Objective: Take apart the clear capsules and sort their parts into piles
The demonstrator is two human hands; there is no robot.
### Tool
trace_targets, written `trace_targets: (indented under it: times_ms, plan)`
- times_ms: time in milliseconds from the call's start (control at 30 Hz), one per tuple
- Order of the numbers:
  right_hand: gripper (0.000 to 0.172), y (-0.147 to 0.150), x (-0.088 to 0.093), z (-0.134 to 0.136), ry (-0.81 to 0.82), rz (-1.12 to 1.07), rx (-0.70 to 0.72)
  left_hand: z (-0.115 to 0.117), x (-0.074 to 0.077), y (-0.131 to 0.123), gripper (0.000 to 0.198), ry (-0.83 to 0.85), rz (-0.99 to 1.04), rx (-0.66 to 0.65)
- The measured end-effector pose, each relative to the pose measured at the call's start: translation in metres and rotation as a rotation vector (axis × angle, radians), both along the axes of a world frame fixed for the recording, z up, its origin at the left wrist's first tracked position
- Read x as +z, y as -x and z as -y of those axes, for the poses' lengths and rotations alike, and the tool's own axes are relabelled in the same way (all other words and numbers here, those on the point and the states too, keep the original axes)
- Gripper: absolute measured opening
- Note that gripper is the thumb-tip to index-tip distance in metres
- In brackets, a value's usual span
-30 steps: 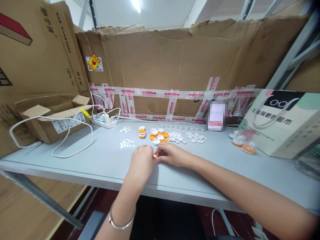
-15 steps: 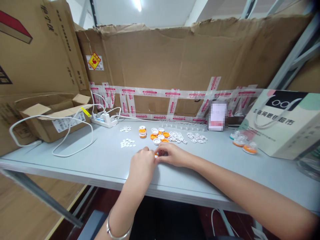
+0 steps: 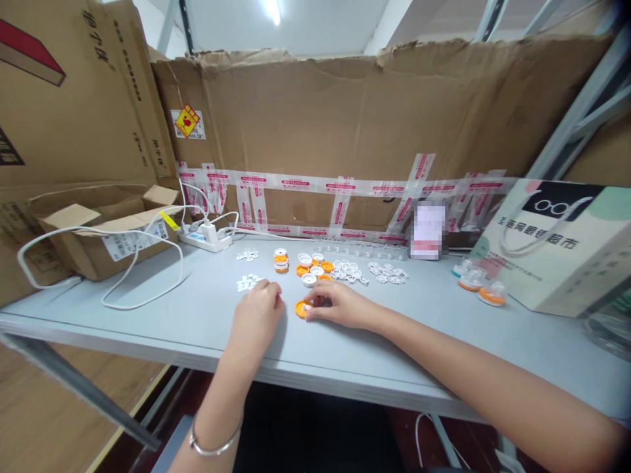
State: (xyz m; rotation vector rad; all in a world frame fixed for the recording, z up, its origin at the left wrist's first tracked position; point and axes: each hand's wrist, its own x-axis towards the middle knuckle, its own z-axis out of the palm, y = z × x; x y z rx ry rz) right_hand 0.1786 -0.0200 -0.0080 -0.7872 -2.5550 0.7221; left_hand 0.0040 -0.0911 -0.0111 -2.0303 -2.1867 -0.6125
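Note:
My right hand grips the edge of a round orange cap on the table, with a small white piece inside it. My left hand is to the left of that cap, its fingers curled together. Whether anything sits between them is hidden. Just beyond its knuckles lie small white discs, partly covered by the hand. Behind the cap is a group of orange and white round caps. To their left stands a short stack of orange and white caps.
White openwork pieces and a second pile of them lie right of the caps. Clear domed parts line the back. A phone, assembled pieces and a paper bag are rightward; a power strip and cable are leftward.
My left hand has moved left, away from the orange cap and toward the white discs. The cap is now exposed, while my right hand stays in place on it.

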Motion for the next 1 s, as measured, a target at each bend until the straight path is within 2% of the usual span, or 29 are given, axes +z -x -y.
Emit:
trace_targets:
  times_ms: [133,267,400,500,567,633,833,1000]
  plan:
    - [0.028,0.000,0.000,-0.001,-0.008,-0.007,-0.013,-0.004,0.000,0.023,0.018,0.030,-0.083,0.094]
    - [0.032,0.000,0.001,0.000,-0.025,0.010,-0.018,-0.006,-0.006,0.028,0.023,0.027,-0.101,0.067]
    - [0.035,-0.001,0.001,-0.001,-0.028,0.033,-0.010,-0.005,-0.017,0.022,0.029,-0.132,-0.012,0.027]
    - [0.039,-0.001,0.000,-0.002,-0.028,0.015,0.000,0.002,-0.022,0.011,0.034,-0.266,0.136,-0.174]
    - [0.038,-0.001,0.000,-0.003,-0.023,-0.004,-0.003,0.010,-0.022,0.001,0.035,-0.229,0.247,-0.352]
    - [0.033,0.001,-0.001,-0.003,-0.029,-0.019,-0.011,0.015,-0.020,-0.008,0.036,-0.140,0.322,-0.429]
    - [0.015,0.007,0.001,-0.001,-0.018,-0.012,-0.074,0.009,-0.019,-0.023,0.017,-0.051,0.399,-0.320]
    - [0.010,0.007,0.010,0.003,-0.038,0.086,-0.073,0.000,-0.023,-0.023,0.014,-0.039,0.442,-0.327]
